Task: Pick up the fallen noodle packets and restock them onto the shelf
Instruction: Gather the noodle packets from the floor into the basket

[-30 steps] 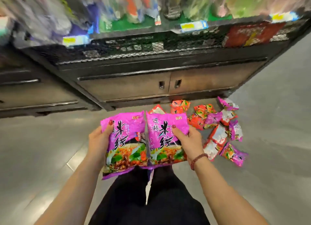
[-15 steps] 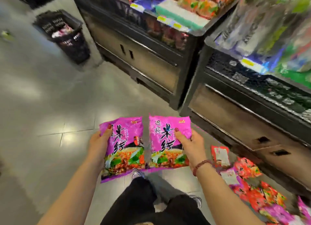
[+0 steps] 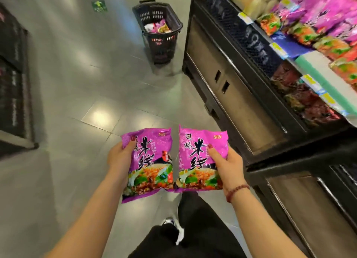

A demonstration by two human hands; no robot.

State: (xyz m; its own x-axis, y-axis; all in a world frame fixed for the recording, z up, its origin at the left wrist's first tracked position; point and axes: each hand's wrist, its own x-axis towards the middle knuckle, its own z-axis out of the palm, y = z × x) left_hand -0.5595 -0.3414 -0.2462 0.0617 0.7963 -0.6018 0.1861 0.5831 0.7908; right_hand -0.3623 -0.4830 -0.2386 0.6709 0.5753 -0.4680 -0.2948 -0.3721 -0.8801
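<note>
Left hand (image 3: 118, 157): curled round the left edge of the left noodle packet (image 3: 152, 161), thumb pressed on its front.
Left noodle packet: purple, held face-up over the tiled floor (image 3: 77, 84).
Shopping basket (image 3: 158, 33): black, stood on the floor well beyond both hands; packets are seen inside.
Right noodle packet (image 3: 199, 157): purple, held face-up just beside the left one.
Right hand (image 3: 229, 163): the right packet's right edge is gripped, thumb laid on the front.
Bead bracelet (image 3: 237, 191): worn at the right wrist.
Shelf (image 3: 309, 64): stocked with purple and orange packets.
</note>
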